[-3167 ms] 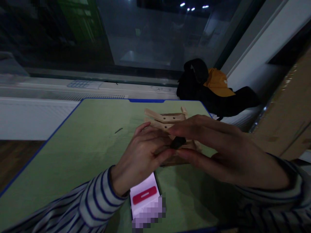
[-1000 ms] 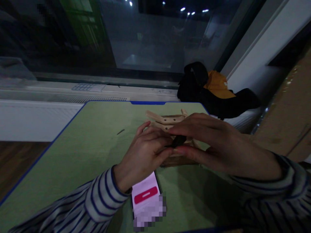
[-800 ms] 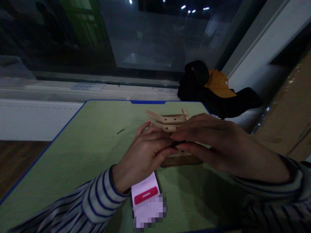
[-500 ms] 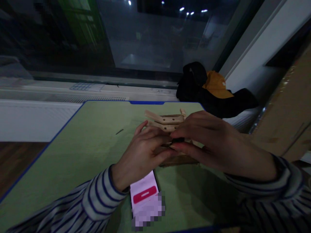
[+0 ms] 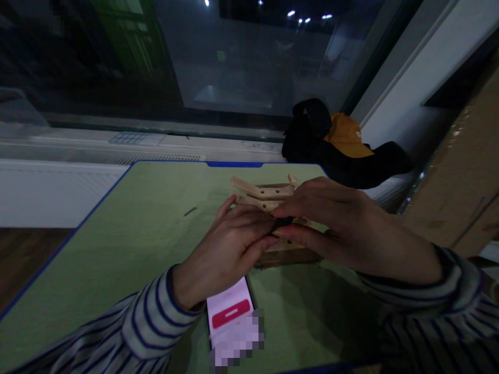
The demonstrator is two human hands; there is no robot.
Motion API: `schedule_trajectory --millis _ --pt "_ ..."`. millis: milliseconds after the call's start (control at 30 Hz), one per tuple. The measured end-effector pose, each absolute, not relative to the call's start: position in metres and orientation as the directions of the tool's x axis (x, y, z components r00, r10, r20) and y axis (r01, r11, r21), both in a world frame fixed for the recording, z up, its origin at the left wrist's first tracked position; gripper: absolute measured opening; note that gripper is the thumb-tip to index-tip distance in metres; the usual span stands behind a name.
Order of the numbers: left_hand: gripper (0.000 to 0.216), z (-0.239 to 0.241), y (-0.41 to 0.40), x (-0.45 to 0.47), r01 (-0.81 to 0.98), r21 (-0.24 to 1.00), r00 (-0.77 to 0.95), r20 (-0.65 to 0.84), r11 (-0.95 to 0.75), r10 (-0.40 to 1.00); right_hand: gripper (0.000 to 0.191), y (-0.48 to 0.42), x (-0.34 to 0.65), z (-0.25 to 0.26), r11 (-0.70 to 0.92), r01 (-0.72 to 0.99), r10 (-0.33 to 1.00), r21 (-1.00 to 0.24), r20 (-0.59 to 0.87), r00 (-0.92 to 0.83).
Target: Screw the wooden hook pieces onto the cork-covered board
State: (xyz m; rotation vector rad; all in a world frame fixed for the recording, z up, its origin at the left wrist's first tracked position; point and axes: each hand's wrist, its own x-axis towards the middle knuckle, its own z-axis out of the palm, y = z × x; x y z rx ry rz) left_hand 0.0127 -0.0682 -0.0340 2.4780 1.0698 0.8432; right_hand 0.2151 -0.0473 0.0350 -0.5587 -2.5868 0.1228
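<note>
On the table sits a wooden piece with angled slats and small drilled holes, partly covered by both hands. My right hand reaches in from the right, thumb and fingertips pinched on a small dark piece whose kind I cannot make out. From the left, my left hand lies over the wooden slats, thumb and fingers closed together near the same dark piece. What its fingertips grip is hidden. The wood's brown lower edge shows under the hands.
A phone with a lit pink screen lies below my left hand. A thin dark pin-like object rests on the green table at the left. Black cloth and an orange cap lie beyond; a cardboard box stands right.
The small dark piece has tilted a little between the fingertips. My left fingers have shifted slightly, and a hole in the wood below them now shows. The whole view has drifted slightly.
</note>
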Motion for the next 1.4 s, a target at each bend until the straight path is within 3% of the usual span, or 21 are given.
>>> schedule_trajectory --millis 167,300,500,833,1100,1267,1400 --pt "0.019 -0.038 -0.068 0.016 0.582 0.465 0.454 0.495 -0.667 0.741 0.021 -0.048 0.213 0.038 0.917 0.356 0.399 -0.18 0.419 -0.815" --pt "0.015 -0.038 -0.069 0.014 0.576 0.484 0.445 0.489 -0.658 0.75 0.031 -0.049 0.214 0.044 0.919 0.324 0.387 -0.224 0.352 -0.852" --pt "0.011 -0.039 -0.069 0.012 0.559 0.463 0.462 0.516 -0.688 0.721 0.02 -0.053 0.214 0.051 0.934 0.33 0.357 -0.134 0.367 -0.859" --pt "0.021 -0.04 -0.069 0.01 0.568 0.404 0.555 0.455 -0.717 0.696 0.022 -0.047 0.209 0.048 0.937 0.349 0.332 -0.015 0.348 -0.877" --pt "0.018 -0.04 -0.07 0.012 0.6 0.436 0.424 0.537 -0.67 0.729 0.022 -0.047 0.204 0.051 0.956 0.285 0.29 -0.066 0.341 -0.894" --pt "0.015 -0.044 -0.068 0.011 0.572 0.424 0.442 0.562 -0.703 0.699 0.023 -0.048 0.207 0.056 0.942 0.262 0.316 -0.212 0.287 -0.904" --pt "0.015 -0.044 -0.067 0.009 0.552 0.417 0.497 0.531 -0.722 0.687 0.023 -0.049 0.21 0.053 0.943 0.292 0.329 -0.157 0.333 -0.883"
